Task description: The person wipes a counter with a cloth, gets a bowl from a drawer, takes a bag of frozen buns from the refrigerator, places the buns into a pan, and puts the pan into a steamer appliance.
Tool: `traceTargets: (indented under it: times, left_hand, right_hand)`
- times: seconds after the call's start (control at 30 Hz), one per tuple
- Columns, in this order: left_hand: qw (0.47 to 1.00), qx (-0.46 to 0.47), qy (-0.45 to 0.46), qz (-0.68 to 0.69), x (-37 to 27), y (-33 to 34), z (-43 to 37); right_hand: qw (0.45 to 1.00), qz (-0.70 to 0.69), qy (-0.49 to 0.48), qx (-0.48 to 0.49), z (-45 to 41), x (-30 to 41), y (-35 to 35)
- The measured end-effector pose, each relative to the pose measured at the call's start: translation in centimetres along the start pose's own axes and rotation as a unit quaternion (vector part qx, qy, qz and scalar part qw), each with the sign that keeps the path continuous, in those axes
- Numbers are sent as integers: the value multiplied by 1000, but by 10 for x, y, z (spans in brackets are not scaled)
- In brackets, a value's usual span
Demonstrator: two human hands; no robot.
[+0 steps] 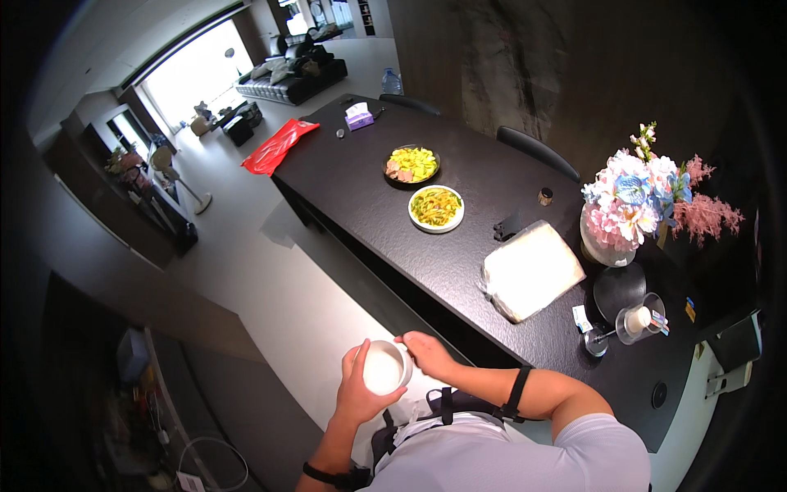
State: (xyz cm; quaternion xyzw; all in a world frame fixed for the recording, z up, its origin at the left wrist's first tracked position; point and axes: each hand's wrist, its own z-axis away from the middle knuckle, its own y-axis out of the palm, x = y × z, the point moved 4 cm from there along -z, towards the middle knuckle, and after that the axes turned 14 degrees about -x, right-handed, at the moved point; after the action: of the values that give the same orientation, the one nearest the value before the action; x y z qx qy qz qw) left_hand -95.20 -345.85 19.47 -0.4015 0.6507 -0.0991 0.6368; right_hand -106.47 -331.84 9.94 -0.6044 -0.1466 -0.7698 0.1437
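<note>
A round white bowl (388, 367) is held in front of my body, off the table's near edge. My left hand (363, 381) cups its side, the thumb and fingers spread around it. At its far right side, the fingers of my right hand (430, 355) close on the rim or a small handle; which of the two is hidden. The inside looks white, and glare hides whether anything is in it. To the right on the dark table (369, 203) stand a white-rimmed plate of shredded yellow-green food (436, 208) and a dark dish of yellow pieces and pink meat (411, 165).
A plastic-wrapped white slab (533, 272) lies on the table near a flower vase (605, 237) and a stemmed candle holder (633, 320). Farther off are a tissue box (358, 117) and a red plastic bag (280, 146) over the edge. Chairs (538, 150) line the far side.
</note>
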Motion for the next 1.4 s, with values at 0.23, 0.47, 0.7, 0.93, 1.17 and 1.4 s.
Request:
traceTargets:
  times: [0.23,0.47,0.7,0.93,1.17,1.4]
  left_hand:
    - [994,64,81,-21,42,61,-176]
    - [984,65,157,-44,115,126,-371]
    - [980,124,149,-51,147,176,-506]
    - [977,135,160,-35,167,206,-549]
    - [977,166,118,70,182,205,-545]
    - [975,214,21,63,229,175,-531]
  right_hand:
    - [955,7,33,-294,-114,-46,-95]
    - [871,224,5,-437,-193,-37,-111]
    - [836,303,32,-457,-279,12,-72]
    - [845,288,27,-450,-359,28,-38]
    - [844,312,11,-437,-421,45,-12]
    - [840,376,-11,-392,-444,35,0]
